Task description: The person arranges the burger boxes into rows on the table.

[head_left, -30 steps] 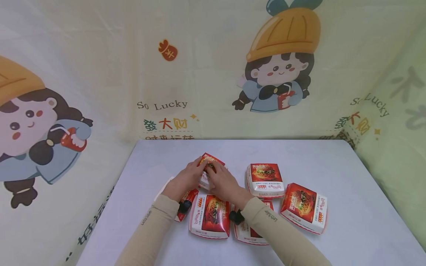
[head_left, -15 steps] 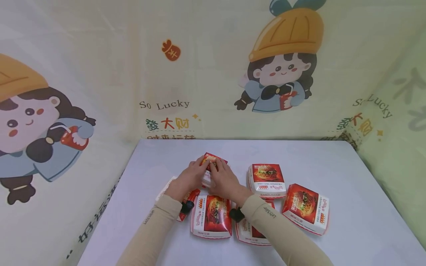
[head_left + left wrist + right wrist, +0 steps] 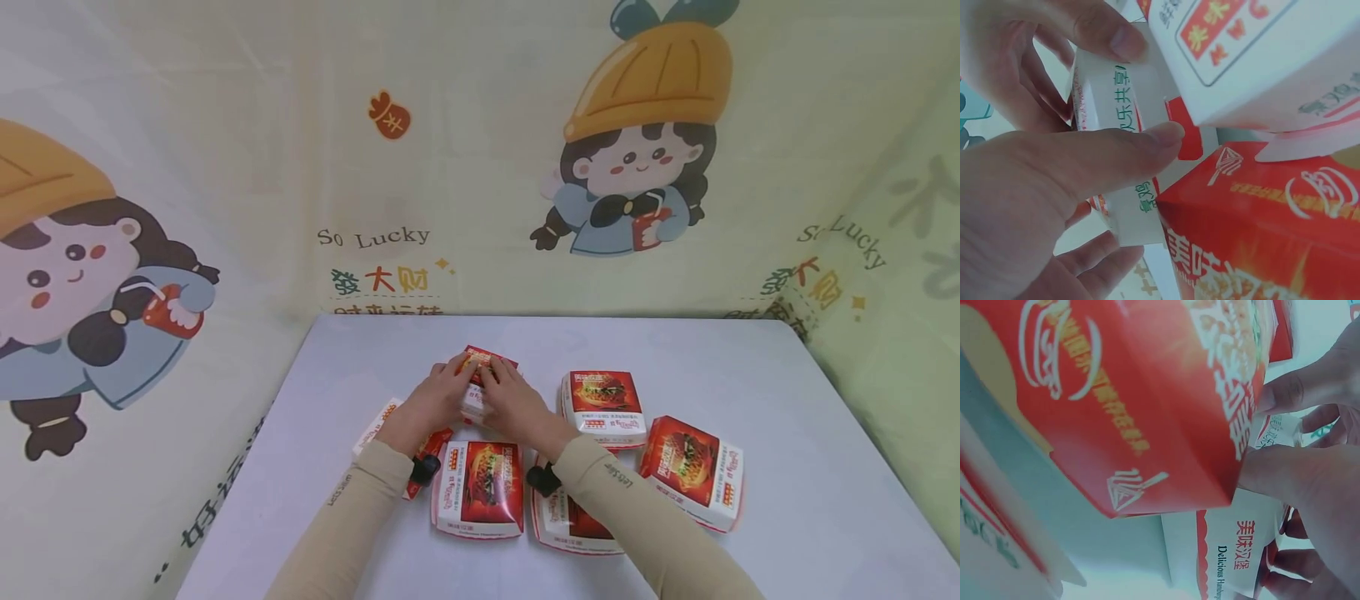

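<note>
At the back middle of the table, a red and white hamburger box (image 3: 491, 357) with a burger picture on its lid is held between both hands in the head view. The left hand (image 3: 435, 403) grips its left side and the right hand (image 3: 517, 407) its right side, fingers over the lid. In the left wrist view, thumbs press on the white side panel (image 3: 1122, 94) with green lettering, while other fingers curl behind it. The right wrist view shows the box's white panel (image 3: 1229, 544) beside the right hand's fingers, partly covered by a nearer red box (image 3: 1141, 406).
Nearer the person stand a burger box (image 3: 483, 487) in front of the hands and another burger box (image 3: 573, 521) partly under the right forearm. More boxes sit to the right: one box (image 3: 603, 406) behind, one box (image 3: 693, 471) turned. A red and white box (image 3: 375, 423) lies partly behind the left wrist.
The right hand has shifted slightly to the right and its fingers have spread over the lid. Both hands stay on the box. The head view has moved a little.
</note>
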The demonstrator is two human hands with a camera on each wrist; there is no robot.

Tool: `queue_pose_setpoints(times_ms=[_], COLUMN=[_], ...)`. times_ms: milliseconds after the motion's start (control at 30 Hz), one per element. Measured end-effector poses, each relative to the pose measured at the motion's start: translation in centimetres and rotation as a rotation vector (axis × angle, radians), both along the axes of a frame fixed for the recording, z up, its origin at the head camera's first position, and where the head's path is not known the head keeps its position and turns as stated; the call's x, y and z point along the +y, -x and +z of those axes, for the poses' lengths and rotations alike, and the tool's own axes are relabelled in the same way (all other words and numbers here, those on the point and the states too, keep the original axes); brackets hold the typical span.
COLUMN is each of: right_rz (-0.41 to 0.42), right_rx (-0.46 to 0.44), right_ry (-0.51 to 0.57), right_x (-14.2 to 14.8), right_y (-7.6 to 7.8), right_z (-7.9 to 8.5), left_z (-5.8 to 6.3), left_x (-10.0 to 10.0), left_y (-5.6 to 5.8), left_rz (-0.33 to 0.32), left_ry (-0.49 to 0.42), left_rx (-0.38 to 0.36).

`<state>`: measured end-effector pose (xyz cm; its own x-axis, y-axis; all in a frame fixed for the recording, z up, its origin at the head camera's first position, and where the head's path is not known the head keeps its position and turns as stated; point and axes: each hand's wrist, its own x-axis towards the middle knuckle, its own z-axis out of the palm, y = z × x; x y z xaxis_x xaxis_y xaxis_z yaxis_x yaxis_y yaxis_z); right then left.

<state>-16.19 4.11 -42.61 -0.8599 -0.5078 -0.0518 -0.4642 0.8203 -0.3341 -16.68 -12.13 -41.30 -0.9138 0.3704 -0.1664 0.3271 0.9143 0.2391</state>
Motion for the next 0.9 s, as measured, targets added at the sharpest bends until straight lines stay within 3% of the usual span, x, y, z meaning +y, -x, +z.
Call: queue_pose_setpoints(times_ms=[167,400,633,900], right_rz=[0.026,0.076,0.094,0.127], right_rx=[-0.020,0.023,-0.001,0.035], right_ry=[0.040,0.076,0.083,0.115], right_x=[0.4,0.9,1.3,1.9], right_y=[0.0,0.0,0.3,0.3], right_z=[0.0,-0.3,-0.1,0.0], left_z=[-0.4,-0.7,-0.7,-0.9], left_x=[0.1,0.5,0.5,0.5], left_y=[0.1,0.5,0.7,1.0], left_rz=[-0.041,-0.073,-0.049,-0.029], left_ry=[0.001,0.039,0.026,0.012], left_rx=[0.047,0.076,0.034,-0.029])
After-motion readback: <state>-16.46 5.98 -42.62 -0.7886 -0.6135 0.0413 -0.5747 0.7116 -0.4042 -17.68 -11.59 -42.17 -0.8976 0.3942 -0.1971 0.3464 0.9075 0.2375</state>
